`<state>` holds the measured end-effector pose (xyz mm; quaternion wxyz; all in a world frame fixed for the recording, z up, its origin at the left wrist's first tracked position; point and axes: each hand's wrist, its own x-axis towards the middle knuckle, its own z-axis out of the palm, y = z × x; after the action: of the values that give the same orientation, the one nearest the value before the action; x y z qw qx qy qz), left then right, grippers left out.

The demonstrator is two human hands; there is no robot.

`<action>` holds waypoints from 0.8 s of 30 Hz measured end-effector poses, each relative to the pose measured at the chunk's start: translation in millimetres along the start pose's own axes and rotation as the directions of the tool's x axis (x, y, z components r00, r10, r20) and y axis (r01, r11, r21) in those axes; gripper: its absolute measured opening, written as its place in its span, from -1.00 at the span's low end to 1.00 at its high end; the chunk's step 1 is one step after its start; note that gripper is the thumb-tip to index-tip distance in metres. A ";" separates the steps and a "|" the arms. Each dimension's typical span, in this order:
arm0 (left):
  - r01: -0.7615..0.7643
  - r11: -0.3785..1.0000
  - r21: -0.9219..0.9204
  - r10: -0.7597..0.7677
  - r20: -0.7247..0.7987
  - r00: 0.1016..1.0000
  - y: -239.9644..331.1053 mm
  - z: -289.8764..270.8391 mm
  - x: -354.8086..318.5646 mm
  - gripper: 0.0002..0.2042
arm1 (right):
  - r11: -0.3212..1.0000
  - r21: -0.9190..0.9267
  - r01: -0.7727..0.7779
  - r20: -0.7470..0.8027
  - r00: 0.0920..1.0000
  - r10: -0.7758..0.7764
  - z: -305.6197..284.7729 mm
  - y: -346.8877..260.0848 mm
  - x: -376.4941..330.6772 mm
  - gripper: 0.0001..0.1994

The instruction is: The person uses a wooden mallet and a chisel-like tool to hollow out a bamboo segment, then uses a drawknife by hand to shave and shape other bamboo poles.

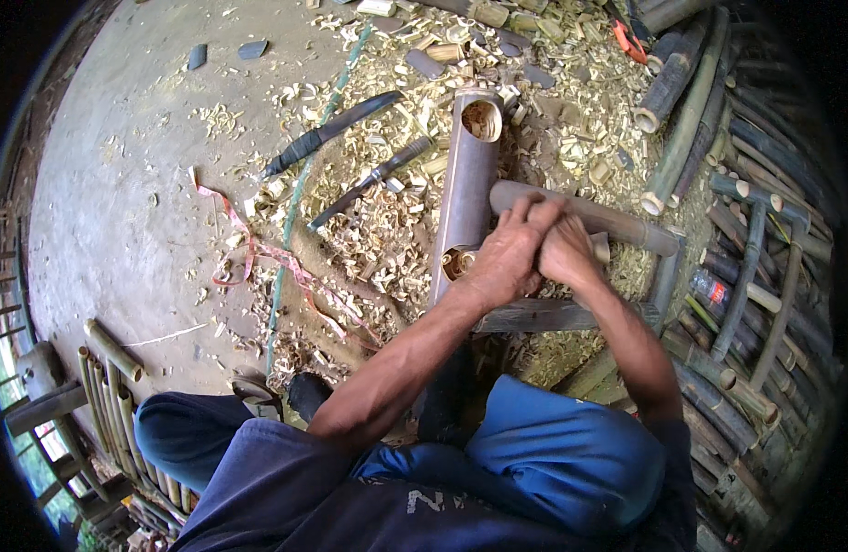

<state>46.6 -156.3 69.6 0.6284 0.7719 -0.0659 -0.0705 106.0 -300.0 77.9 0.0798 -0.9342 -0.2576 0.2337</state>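
Note:
My left hand (509, 256) and my right hand (568, 250) are pressed together at the middle of a bamboo frame. Bent fingers of my left hand lie over a grey-brown bamboo crosspiece (626, 224). My right hand is closed against it, just below; what its fingers hold is hidden. A short pale bamboo end (601, 248) shows beside the right hand. Left of the crosspiece lies a thick bamboo post (468, 175) with holes cut at its upper and lower parts. A darker bamboo rail (553, 316) runs below my hands and meets a side piece (664, 281).
A dark-wrapped long blade (332, 133) and a chisel-like tool (371, 182) lie among wood shavings (387, 235) at left. A pink measuring tape (300, 276) curls on the concrete floor (120, 184). Bamboo poles (686, 120) and a plastic bottle (709, 287) crowd the right side.

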 end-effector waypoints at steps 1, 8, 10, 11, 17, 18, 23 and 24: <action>-0.090 0.994 -0.063 0.081 -0.126 0.989 -3.4 -5.5 -2.0 -0.14 | 0.994 -0.084 0.067 0.050 0.997 -0.063 -8.1 -9.3 10.3 -0.70; -0.076 0.981 -0.178 -0.050 -0.612 0.789 -12.0 -15.1 -22.9 -0.16 | 0.778 -0.413 0.475 0.195 0.880 -0.434 -12.6 -69.4 62.3 -0.98; 0.009 1.000 0.023 0.007 -0.597 0.802 -9.2 -8.1 -24.9 -0.04 | 0.783 -0.401 0.475 0.143 0.877 -0.459 -6.5 -57.4 54.4 -0.96; 0.034 0.999 0.007 -0.025 -0.525 0.851 -7.4 -1.6 -24.7 0.02 | 0.827 -0.402 0.394 0.373 0.895 -0.245 -29.0 -67.4 45.3 -0.93; 0.258 0.964 0.062 -0.252 -0.089 0.964 26.8 35.1 -24.5 0.24 | 0.957 -0.067 0.283 0.633 0.753 -0.178 -21.9 12.3 3.0 -0.58; 0.285 0.955 0.086 -0.282 -0.053 0.958 28.0 35.6 -22.4 0.25 | 0.983 -0.008 0.183 0.661 0.738 -0.132 -21.1 14.0 3.2 -0.56; 0.352 0.921 0.165 -0.382 0.207 0.901 27.2 31.2 -12.5 0.26 | 0.835 0.357 -0.419 0.728 0.685 0.032 15.1 27.4 -31.9 -0.36; 0.356 0.918 0.176 -0.393 0.269 0.879 26.8 29.7 -12.6 0.26 | 0.750 0.427 -0.506 0.738 0.674 0.034 25.2 28.0 -42.5 -0.33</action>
<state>28.2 -187.9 90.2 0.5377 0.7869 -0.0138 -0.3025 74.3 -345.3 65.1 0.2318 -0.7301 -0.0298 0.6421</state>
